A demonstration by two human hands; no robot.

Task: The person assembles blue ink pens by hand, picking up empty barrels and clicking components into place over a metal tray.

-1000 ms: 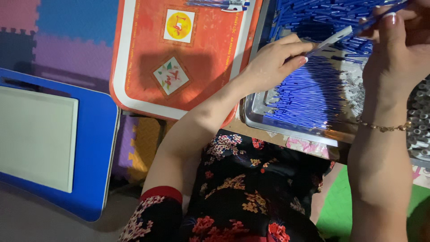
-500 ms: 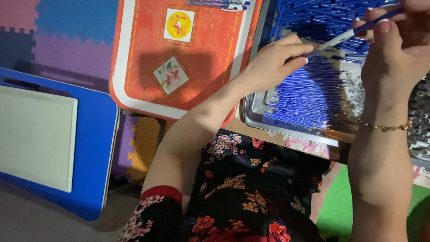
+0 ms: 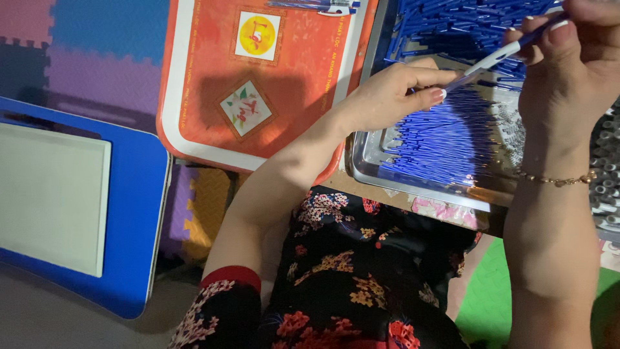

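Note:
My left hand point(image 3: 387, 94) reaches over a metal tray point(image 3: 413, 187) piled with several thin blue pen refills point(image 3: 445, 139); its fingertips pinch the lower end of a white and blue pen barrel point(image 3: 497, 57). My right hand point(image 3: 568, 58) grips the upper end of the same barrel above the tray. A thin gold bracelet point(image 3: 555, 181) circles my right wrist. More blue refills point(image 3: 465, 22) lie heaped at the far side of the tray.
An orange tray with a white rim point(image 3: 258, 77) lies left of the metal tray, a few blue pens point(image 3: 316, 5) at its top edge. A blue-framed white board point(image 3: 71, 200) sits at the left on coloured foam floor mats point(image 3: 77, 58). Small grey parts point(image 3: 607, 155) are at the right.
My right hand has drifted slightly up and right with the pen barrel. My left hand stays at its lower end.

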